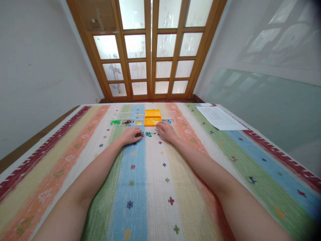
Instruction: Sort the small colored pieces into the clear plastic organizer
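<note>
A small pile of tiny coloured beads (148, 134) lies on the striped cloth (155, 187) between my two hands. My left hand (130, 135) rests palm down just left of the pile, fingers curled at its edge. My right hand (167, 130) lies right of the pile, fingers bent and touching the cloth near the beads. Just behind stands a clear divided box (126, 119) holding green, dark red and yellow beads in separate compartments, with an orange tray (152, 117) at its middle and blue beads at its right end.
A white printed sheet (220, 117) lies at the far right of the cloth. Wooden glazed doors (150, 50) stand beyond the table's far edge. A glass panel (263, 103) leans along the right wall.
</note>
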The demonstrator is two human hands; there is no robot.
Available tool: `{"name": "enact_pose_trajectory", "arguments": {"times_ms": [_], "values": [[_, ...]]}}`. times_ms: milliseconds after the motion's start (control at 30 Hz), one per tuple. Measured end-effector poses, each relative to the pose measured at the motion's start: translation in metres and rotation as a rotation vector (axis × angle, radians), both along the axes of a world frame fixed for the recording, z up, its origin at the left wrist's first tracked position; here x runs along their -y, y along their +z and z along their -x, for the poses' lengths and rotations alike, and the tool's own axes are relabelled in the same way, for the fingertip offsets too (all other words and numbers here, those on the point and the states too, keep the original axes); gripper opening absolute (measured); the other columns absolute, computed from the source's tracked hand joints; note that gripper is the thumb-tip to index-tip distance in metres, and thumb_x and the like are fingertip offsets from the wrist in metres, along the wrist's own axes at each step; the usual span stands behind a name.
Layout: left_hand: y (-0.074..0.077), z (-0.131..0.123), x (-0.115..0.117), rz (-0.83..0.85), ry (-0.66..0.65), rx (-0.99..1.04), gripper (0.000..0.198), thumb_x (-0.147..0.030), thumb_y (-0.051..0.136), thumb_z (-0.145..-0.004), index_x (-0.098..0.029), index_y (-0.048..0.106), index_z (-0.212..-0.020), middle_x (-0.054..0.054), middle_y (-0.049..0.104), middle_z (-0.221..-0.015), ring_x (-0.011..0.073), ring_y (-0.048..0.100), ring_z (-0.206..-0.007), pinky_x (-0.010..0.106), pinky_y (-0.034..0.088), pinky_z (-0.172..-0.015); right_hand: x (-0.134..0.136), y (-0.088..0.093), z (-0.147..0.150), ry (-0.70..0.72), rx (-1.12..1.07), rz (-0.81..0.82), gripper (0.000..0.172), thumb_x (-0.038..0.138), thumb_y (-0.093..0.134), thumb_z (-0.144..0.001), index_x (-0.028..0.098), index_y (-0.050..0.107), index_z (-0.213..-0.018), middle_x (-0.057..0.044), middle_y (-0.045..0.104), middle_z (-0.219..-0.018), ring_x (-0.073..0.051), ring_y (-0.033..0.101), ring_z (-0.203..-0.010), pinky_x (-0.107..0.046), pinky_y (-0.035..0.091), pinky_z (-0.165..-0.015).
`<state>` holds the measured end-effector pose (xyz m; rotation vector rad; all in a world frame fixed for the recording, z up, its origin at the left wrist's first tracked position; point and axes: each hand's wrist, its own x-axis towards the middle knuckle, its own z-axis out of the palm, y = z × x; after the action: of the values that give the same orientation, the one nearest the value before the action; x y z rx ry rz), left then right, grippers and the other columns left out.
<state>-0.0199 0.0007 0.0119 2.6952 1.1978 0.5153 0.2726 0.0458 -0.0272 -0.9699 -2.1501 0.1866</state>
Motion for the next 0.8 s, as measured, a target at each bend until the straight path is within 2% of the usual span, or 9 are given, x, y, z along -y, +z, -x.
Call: {"name": "enact_pose_trajectory", "arguments": {"times_ms": [267, 533, 700, 800], "values": [[-0.004, 0.000, -0.003, 0.067, 0.013, 0.104, 0.017, -0.035, 0.060, -0.092, -0.022, 0.071, -0.088, 0.004, 0.069, -0.089, 0.0188, 0.062, -0.082, 0.030, 0.047, -0.075, 0.002, 0.004, 0.000, 0.012, -0.001, 0.007, 0.021, 0.021, 0.053, -0.099, 0.023, 0.072, -0.109, -0.010, 0.070, -0.114, -0.026, 0.060, -0.110, -0.043, 0.048, -0.100], [-0.011, 0.004, -0.008, 0.086, 0.223, 0.259, 0.021, -0.040, 0.057, -0.092, -0.022, 0.069, -0.091, 0.000, 0.067, -0.074, 0.0159, 0.059, -0.067, 0.028, 0.044, -0.066, -0.001, 0.000, -0.001, 0.018, -0.003, 0.011, 0.023, 0.021, 0.053, -0.099, 0.023, 0.073, -0.110, -0.010, 0.070, -0.114, -0.026, 0.060, -0.112, -0.044, 0.047, -0.101], [-0.017, 0.013, -0.017, 0.058, 0.304, 0.385, 0.020, -0.040, 0.058, -0.092, -0.023, 0.068, -0.094, 0.000, 0.070, -0.080, 0.0158, 0.060, -0.069, 0.029, 0.046, -0.068, -0.002, -0.001, -0.001, 0.015, 0.001, 0.014, 0.021, 0.022, 0.054, -0.099, 0.023, 0.073, -0.109, -0.010, 0.070, -0.114, -0.026, 0.061, -0.110, -0.044, 0.048, -0.100], [-0.021, 0.023, -0.026, 0.024, 0.405, 0.483, 0.022, -0.039, 0.059, -0.091, -0.021, 0.070, -0.096, 0.002, 0.071, -0.085, 0.0168, 0.061, -0.073, 0.029, 0.048, -0.071, -0.002, 0.000, -0.001, 0.015, 0.003, 0.019, 0.021, 0.022, 0.055, -0.098, 0.023, 0.073, -0.109, -0.010, 0.070, -0.114, -0.026, 0.061, -0.109, -0.044, 0.048, -0.100]]}}
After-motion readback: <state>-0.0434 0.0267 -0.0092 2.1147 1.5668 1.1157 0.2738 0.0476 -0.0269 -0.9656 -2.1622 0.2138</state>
